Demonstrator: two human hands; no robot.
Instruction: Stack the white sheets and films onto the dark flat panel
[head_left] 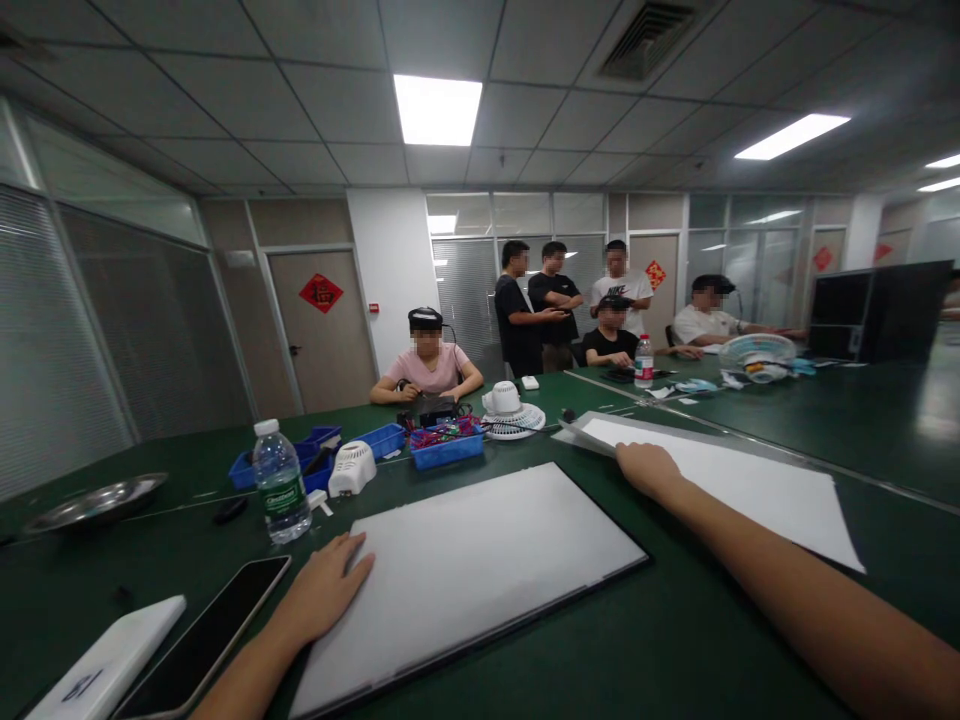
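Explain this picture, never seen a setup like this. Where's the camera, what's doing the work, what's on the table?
There is no machine here: a person works with two bare hands, and the single picture comes from a camera worn on their head, looking forward and down.

The left hand lies spread on the left edge of a white panel with a dark rim; it grips nothing. The right hand appears to grip the near edge of a white sheet, though its fingertips are hidden.

Also on the green table: a phone, a water bottle, a metal tray and a blue bin of wires. Other people sit or stand beyond.
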